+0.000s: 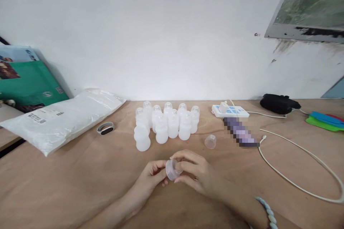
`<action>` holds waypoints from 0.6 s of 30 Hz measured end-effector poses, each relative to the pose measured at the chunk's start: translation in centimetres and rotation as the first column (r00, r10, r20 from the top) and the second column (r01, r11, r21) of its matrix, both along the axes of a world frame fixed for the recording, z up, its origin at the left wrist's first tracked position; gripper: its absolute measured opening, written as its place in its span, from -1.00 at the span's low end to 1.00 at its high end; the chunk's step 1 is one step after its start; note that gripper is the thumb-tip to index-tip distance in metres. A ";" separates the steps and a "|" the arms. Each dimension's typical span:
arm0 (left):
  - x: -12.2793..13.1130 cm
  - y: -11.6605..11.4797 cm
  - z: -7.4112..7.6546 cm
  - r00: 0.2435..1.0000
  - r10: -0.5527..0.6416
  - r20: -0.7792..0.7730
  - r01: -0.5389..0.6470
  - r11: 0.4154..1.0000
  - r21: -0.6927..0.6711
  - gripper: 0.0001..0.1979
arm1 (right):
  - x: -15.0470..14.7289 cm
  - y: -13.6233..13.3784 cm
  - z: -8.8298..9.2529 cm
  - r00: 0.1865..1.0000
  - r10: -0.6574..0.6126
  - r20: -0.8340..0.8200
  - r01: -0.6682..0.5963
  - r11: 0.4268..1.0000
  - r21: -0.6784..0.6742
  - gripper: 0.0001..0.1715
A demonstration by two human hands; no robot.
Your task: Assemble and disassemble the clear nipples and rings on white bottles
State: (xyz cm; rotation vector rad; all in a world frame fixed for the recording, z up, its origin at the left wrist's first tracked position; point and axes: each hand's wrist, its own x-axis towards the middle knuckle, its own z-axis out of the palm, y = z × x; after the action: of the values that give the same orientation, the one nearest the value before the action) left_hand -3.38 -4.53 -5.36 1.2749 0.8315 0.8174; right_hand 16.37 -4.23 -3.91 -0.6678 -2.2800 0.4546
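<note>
Over the near middle of the table, a translucent ridged screw ring (171, 170) like a baby-bottle collar is held between both hands. My left hand (153, 176) pinches its left rim with thumb and fingers. My right hand (197, 171) closes round the other side, a finger pressed at its opening; whether a teat sits inside is hidden. Beyond the hands stands a group of small milky-white baby bottles (161, 128), most topped with clear domes. The front left bottle (142, 139) has no dome. A loose clear dome cap (210, 142) lies right of the group.
A grey fitness band (105, 128) and a white plastic mailing bag (67, 118) lie to the left. At right are a power strip (230, 110), a pixelated phone (240, 132), a looped white cable (298, 185), a black pouch (278, 103) and coloured flat pieces (324, 120). The wall borders the table's back.
</note>
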 end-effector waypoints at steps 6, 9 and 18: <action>-0.2 0.0 0.9 0.994 -0.066 0.085 0.077 0.989 -0.130 -0.77 | -0.3 -0.4 0.1 0.998 0.042 -0.045 -0.041 0.999 0.025 -0.89; -0.5 0.0 0.7 0.992 -0.089 0.093 0.104 0.979 -0.177 -0.82 | -0.6 -0.6 0.0 0.996 0.050 -0.070 -0.051 0.999 -0.001 -0.77; -0.4 0.0 0.4 0.996 -0.074 0.042 0.081 0.980 -0.184 -0.77 | -0.8 -0.8 0.0 0.980 0.072 -0.186 -0.115 0.966 -0.233 -0.62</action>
State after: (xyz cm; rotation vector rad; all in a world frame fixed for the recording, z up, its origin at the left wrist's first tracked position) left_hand -3.82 -4.55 -4.98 1.1178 0.8060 0.6815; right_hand 15.60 -5.02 -3.89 -0.6130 -2.1124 0.8166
